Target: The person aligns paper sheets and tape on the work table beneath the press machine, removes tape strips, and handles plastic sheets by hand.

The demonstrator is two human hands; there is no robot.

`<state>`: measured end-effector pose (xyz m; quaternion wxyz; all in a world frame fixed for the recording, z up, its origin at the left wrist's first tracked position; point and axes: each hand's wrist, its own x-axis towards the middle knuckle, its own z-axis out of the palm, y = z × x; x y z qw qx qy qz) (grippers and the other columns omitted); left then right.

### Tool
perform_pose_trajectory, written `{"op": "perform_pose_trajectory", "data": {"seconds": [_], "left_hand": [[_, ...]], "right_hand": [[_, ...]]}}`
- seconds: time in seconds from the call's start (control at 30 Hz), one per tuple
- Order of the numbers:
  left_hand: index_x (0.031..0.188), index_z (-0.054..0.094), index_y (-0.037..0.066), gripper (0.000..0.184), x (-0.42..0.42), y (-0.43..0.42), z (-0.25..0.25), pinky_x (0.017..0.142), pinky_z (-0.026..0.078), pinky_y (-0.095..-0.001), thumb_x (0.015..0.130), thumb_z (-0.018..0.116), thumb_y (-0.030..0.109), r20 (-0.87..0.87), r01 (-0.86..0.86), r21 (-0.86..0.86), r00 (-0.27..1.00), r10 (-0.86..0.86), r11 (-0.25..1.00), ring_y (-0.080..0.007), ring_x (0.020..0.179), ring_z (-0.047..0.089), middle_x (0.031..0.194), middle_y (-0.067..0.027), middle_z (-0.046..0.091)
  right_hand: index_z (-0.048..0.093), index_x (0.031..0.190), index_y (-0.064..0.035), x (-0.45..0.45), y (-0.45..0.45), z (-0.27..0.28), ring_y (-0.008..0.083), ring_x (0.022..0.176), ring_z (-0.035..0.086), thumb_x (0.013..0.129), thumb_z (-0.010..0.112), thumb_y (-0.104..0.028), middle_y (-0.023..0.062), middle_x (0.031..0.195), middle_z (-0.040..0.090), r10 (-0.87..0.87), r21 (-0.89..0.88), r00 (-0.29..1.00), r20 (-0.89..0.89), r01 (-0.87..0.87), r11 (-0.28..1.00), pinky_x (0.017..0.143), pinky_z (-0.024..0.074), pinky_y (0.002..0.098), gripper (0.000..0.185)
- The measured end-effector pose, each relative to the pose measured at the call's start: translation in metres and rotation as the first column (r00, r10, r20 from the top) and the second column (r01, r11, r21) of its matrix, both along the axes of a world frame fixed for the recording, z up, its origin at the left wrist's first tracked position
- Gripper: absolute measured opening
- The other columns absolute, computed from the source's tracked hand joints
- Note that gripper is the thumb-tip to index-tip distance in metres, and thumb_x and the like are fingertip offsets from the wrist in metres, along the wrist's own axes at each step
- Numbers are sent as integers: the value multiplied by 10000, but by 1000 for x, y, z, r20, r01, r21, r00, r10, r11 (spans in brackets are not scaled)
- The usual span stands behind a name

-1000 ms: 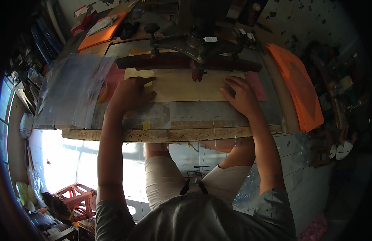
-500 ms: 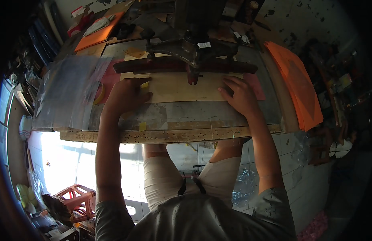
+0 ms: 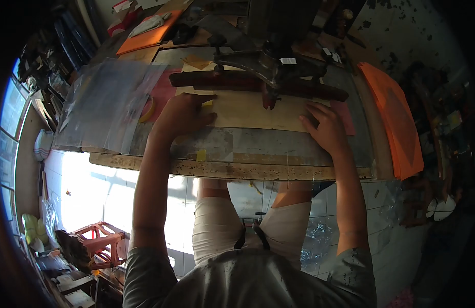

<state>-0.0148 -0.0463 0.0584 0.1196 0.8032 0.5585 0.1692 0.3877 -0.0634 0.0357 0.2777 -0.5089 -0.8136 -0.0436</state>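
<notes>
My left hand lies at the left end of a pale cream sheet, thumb and forefinger apart. On the sheet's right end rests my right hand, its fingers stretched out and the thumb spread. Neither hand is wrapped around anything. Just beyond them, a dark metal bar with a bracket crosses above the sheet. Pink material shows beside the left hand, and more pink shows past the right hand. A roll of yellow tape is left of my left wrist, partly hidden under clear plastic.
Clear plastic sheets cover the worktable's left side. A stack of orange sheets lies at its right edge, and another orange stack sits at the back left. The worn wooden table edge runs before me; a red stool stands lower left.
The view has swung, so the table and hands appear farther right in the picture. Both hands keep about the same places on the cream sheet.
</notes>
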Motion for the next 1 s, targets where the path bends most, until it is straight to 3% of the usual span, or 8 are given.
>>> {"op": "perform_pose_trajectory", "data": {"seconds": [0.1, 0.2, 0.3, 0.4, 0.7, 0.8, 0.9, 1.0], "left_hand": [[1353, 726, 194, 571, 0, -1, 6, 845, 584, -460, 836, 750, 433, -27, 1, -32, 1000, -2, 999, -354, 858, 748, 842, -176, 754], [1323, 736, 118, 556, 1, -1, 5, 748, 546, -402, 821, 799, 351, 5, 0, -45, 1000, 0, 999, -270, 747, 695, 832, -146, 720], [1321, 737, 121, 554, 0, -1, 4, 751, 548, -405, 819, 798, 348, 19, -1, -54, 1000, 2, 999, -269, 764, 704, 852, -157, 724], [1342, 734, 195, 558, -4, 5, -8, 841, 587, -454, 838, 748, 434, 23, 63, 66, 998, -64, 996, -353, 863, 751, 834, -176, 754], [1320, 742, 153, 562, -3, -1, -7, 848, 588, -466, 835, 759, 435, 44, 37, 60, 998, -39, 997, -370, 882, 751, 897, -202, 761], [1312, 746, 125, 508, 3, -19, 0, 862, 583, -454, 869, 753, 374, 20, -65, 2, 998, 65, 998, -344, 941, 743, 969, -184, 764], [1308, 739, 90, 448, -4, -57, -2, 916, 563, -439, 917, 727, 309, 137, -96, 68, 987, 86, 993, -325, 1076, 705, 1153, -163, 735], [1392, 667, 84, 458, -15, -117, -31, 1080, 464, -475, 972, 670, 268, 198, -159, 307, 975, 100, 938, -356, 1296, 584, 1379, -153, 632]], "right_hand": [[758, 1159, 31, 0, 0, 1, 367, 1078, 735, 932, 776, -281, 190, 1207, 751, 13, 4, 1000, -5, -13, 1000, 949, 589, 427, 386], [758, 1178, 17, 1, 0, 2, 362, 1086, 736, 932, 778, -278, 185, 1220, 750, 4, -5, 1000, 4, -4, 1000, 955, 589, 423, 384], [757, 1211, -8, 1, -2, 1, 346, 1126, 731, 938, 776, -279, 164, 1265, 742, -26, -51, 999, 26, 27, 998, 975, 585, 410, 385], [758, 1198, 1, 1, -1, 3, 350, 1113, 734, 937, 774, -282, 164, 1260, 744, -20, -53, 1000, 22, 21, 998, 964, 589, 413, 385], [750, 1203, 8, 10, -5, 0, 357, 1134, 722, 941, 771, -293, 154, 1304, 727, 39, -75, 999, -15, -40, 996, 970, 587, 423, 400], [747, 1214, -5, 15, -18, 4, 348, 1203, 689, 956, 758, -281, 151, 1335, 712, 43, -94, 998, -37, -46, 994, 1011, 564, 421, 378], [742, 1227, -20, 17, -64, -2, 339, 1267, 654, 978, 735, -260, 140, 1340, 707, -37, -49, 992, -120, 31, 998, 1063, 523, 425, 346], [717, 1267, -26, 34, -114, -23, 343, 1320, 615, 1019, 678, -244, 126, 1353, 698, -176, 62, 963, -203, 192, 980, 1120, 460, 478, 333]]}}
